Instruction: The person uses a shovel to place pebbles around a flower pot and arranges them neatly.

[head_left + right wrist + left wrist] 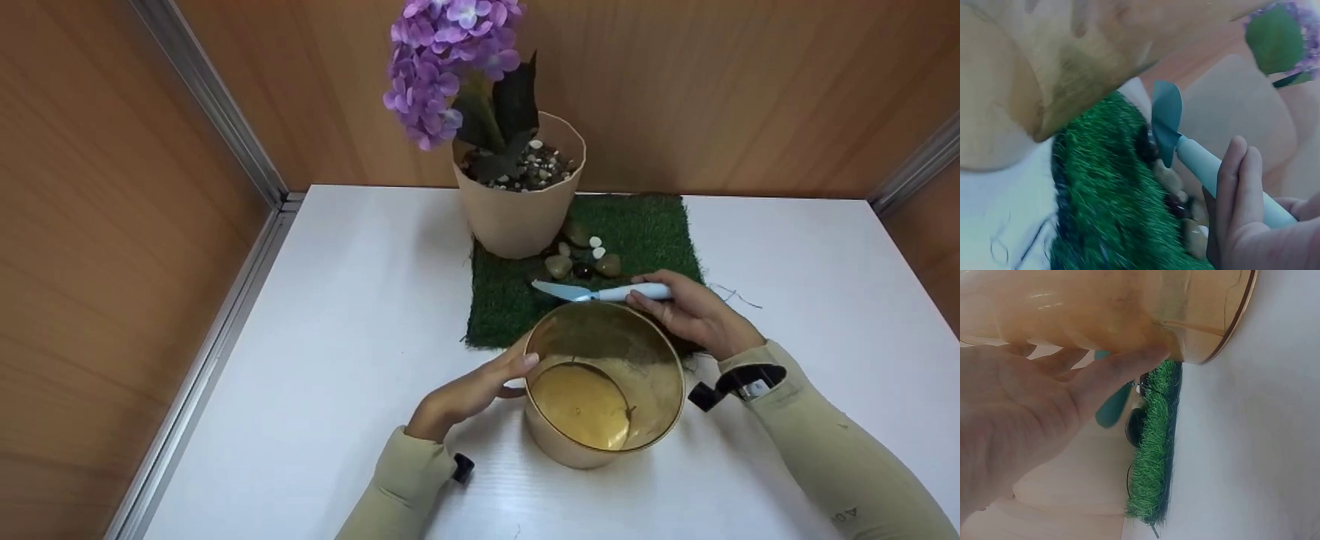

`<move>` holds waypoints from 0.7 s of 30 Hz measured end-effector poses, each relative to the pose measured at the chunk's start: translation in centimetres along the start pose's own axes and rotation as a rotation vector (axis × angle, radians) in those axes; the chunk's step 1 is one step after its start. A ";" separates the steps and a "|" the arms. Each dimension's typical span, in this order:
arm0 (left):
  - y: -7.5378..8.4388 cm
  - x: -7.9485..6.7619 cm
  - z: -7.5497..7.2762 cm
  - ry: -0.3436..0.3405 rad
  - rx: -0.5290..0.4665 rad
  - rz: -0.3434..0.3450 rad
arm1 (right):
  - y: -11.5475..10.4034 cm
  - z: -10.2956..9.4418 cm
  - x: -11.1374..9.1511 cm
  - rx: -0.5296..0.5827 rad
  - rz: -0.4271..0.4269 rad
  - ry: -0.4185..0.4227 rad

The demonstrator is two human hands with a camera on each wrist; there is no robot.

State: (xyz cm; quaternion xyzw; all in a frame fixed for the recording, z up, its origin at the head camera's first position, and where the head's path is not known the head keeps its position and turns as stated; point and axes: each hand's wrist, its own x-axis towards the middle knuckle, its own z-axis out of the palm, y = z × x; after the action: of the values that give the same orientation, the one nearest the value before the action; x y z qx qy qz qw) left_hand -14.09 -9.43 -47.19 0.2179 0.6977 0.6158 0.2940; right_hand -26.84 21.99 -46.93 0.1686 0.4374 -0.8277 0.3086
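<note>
An amber, see-through plastic pot [559,442] stands near the middle front of the table, its wide mouth facing up toward the head camera. A few dark thread-like bits lie inside it. My left hand [476,390] holds the pot by its left side, the thumb near the rim and the other fingers partly hidden behind the wall; the left wrist view shows this hand [1033,399] against the pot [1100,309]. Above the pot's far rim, my right hand [694,311] grips the pale blue handle of a small garden trowel [634,292]. Its blue-green blade [1166,115] points left.
Behind the pot lies a square of artificial grass [652,232] bearing several pebbles [559,265]. A beige pot [514,217] with dark soil and a purple artificial flower [435,75] stands partly on it. Wooden panels [712,97] enclose the white table [337,300] at the back and sides.
</note>
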 end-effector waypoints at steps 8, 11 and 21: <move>0.1 0.1 -0.1 -0.019 -0.022 0.007 | -1.9 -2.2 -3.8 -0.017 -0.108 -0.106; 0.1 0.1 0.0 -0.013 -0.015 0.000 | -2.0 -2.9 -5.0 -0.066 -0.173 -0.168; 0.3 0.0 0.3 0.002 -0.003 -0.012 | -0.8 -4.6 -7.2 -0.141 -0.302 -0.210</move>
State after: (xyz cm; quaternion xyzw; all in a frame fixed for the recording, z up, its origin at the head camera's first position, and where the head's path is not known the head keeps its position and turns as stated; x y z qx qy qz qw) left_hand -13.91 -9.20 -46.96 0.2127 0.6985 0.6153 0.2972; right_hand -21.91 28.73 -45.01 -0.0083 0.4798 -0.8450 0.2360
